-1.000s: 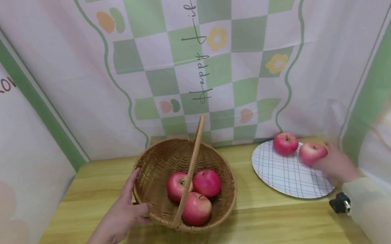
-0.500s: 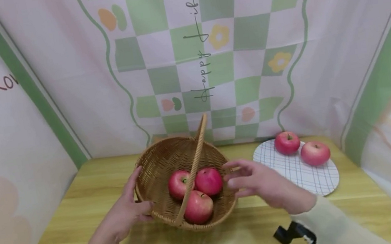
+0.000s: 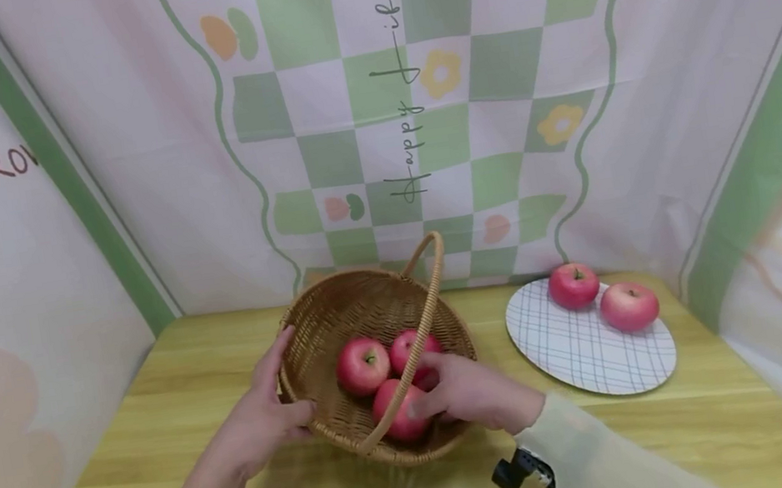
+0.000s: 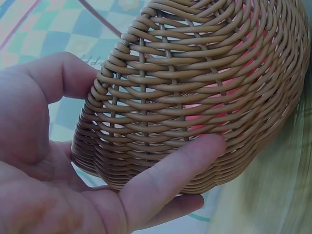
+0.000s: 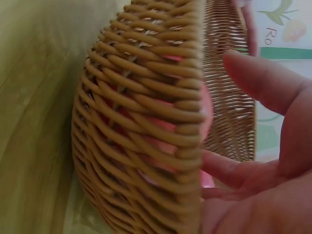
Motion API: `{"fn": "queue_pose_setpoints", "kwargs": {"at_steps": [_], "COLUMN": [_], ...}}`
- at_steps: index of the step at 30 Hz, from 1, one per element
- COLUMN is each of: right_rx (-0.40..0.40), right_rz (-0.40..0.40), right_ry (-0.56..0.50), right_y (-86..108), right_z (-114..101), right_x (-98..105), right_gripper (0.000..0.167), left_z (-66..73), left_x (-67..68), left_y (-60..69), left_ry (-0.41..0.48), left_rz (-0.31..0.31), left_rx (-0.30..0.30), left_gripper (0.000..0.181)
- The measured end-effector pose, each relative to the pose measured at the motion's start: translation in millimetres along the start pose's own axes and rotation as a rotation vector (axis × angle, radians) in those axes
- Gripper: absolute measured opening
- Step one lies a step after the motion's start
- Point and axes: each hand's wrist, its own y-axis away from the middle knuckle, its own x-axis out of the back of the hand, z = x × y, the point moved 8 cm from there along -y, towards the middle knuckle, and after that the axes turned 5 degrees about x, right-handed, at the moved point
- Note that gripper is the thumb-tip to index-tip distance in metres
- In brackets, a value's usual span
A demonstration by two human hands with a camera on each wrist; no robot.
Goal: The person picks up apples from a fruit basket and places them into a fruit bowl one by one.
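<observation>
Right hand [image 3: 474, 390], thumb and fingers spread wide, has moved inside the wicker basket [image 3: 333, 312] from four o'clock, over the red apple [image 3: 405, 426] at half past five; contact is hard to judge behind the weave. Left hand [image 3: 255, 429] grips the rim at nine o'clock. The handle [image 3: 431, 305] has swung toward three o'clock. Work now centres inside the basket; two plated apples [image 3: 629, 307] lie untouched on the grid-lined plate [image 3: 575, 360], at three o'clock.
</observation>
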Motion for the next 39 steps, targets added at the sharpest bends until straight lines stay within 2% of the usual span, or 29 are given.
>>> {"fn": "queue_pose_setpoints", "kwargs": {"at_steps": [6, 10, 14, 19, 25, 29, 36, 39], "right_rx": [0.058, 0.104, 0.144, 0.140, 0.129, 0.160, 0.190, 0.212], "right_rz": [0.044, 0.033, 0.004, -0.054, -0.030, -0.056, -0.184, -0.195], "right_ry": [0.132, 0.241, 0.289, 0.279, 0.328, 0.351, 0.318, 0.329], "right_y": [-3.9, -3.6, -3.3, -3.6, -1.6, -0.6, 4.5, 5.2], "right_z": [-1.9, -4.5, -5.6, -2.9, -0.9, -0.8, -0.2, -2.1], "right_x": [-2.1, -7.7, -13.3, -17.6, -16.0, -19.9, -22.1, -19.9], "right_gripper": [0.036, 0.032, 0.040, 0.049, 0.067, 0.079, 0.078, 0.075], "left_z": [0.7, -1.5, -2.5, -2.2, -1.8, -1.1, -0.5, -0.5], "left_x": [-1.1, 0.6, 1.4, 1.1, 0.4, 0.1, -1.5, -1.5], "left_y": [-0.6, -0.2, 0.0, 1.0, 0.9, 0.5, 0.2, 0.0], "left_ry": [-0.006, -0.012, -0.016, -0.021, -0.026, -0.031, -0.038, -0.049], "left_rz": [-0.005, -0.004, -0.001, -0.008, -0.016, -0.018, -0.022, -0.023], "left_rx": [-0.007, -0.007, -0.014, -0.023, -0.029, -0.040, -0.046, -0.047], "left_gripper": [0.108, 0.108, 0.106, 0.106, 0.108, 0.108, 0.108, 0.108]}}
